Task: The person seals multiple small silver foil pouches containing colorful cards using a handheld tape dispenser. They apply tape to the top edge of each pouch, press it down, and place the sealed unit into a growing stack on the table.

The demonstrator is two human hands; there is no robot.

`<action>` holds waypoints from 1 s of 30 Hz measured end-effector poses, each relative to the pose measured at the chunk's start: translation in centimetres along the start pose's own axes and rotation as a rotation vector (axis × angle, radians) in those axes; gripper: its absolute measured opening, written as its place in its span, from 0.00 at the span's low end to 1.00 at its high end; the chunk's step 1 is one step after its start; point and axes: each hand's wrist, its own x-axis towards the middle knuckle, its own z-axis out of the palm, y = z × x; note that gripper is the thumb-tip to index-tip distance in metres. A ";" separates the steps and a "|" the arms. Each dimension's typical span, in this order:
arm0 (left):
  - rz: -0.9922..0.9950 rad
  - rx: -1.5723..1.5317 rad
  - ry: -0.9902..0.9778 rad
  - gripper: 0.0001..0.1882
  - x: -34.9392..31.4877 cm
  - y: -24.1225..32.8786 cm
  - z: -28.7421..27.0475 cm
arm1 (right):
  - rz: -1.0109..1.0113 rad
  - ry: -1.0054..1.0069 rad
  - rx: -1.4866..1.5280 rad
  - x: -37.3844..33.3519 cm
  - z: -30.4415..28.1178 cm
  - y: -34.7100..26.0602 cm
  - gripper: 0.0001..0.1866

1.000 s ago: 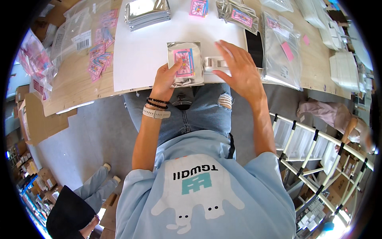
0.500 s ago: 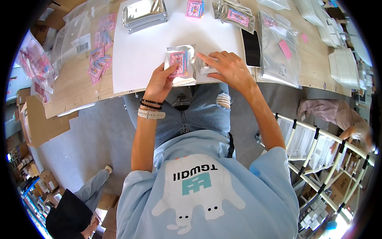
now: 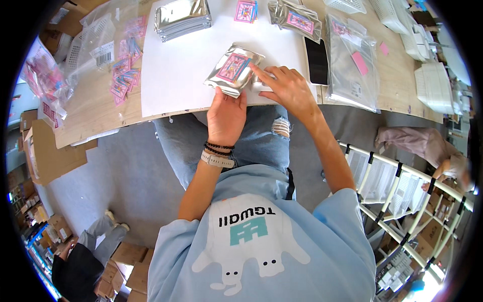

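Silver foil rectangular packet with pink-and-blue card on top: above the bench, long axis 1 to 7 o'clock. Left hand: nearer, at 6 o'clock; thumb at lower edge, other fingers partly beneath, pinch cannot be told. Right hand: at 4 o'clock, fingers loosely spread, index at packet's right edge, others over a small white object. White sheet: reaches toward 9 o'clock. Bench edge: 6 o'clock.

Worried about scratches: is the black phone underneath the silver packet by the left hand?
No, the phone lies apart from the silver packet, right of it.
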 end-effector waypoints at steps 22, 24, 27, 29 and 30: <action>0.081 0.311 0.421 0.18 2.8 -3.0 2.1 | 0.027 0.132 0.112 -1.1 -0.4 -0.8 0.48; 0.061 0.301 0.396 0.19 2.6 -3.1 2.5 | 0.089 0.143 0.142 -1.3 -0.1 -1.2 0.47; 0.074 0.301 0.382 0.19 2.7 -3.0 2.4 | 0.130 0.171 0.154 -1.1 0.2 -1.7 0.44; 0.069 0.273 0.404 0.20 2.9 -2.8 2.5 | 0.144 0.199 0.148 -1.1 0.3 -1.9 0.43; 0.067 0.259 0.416 0.21 2.9 -2.7 2.6 | 0.154 0.216 0.144 -1.2 0.5 -2.0 0.42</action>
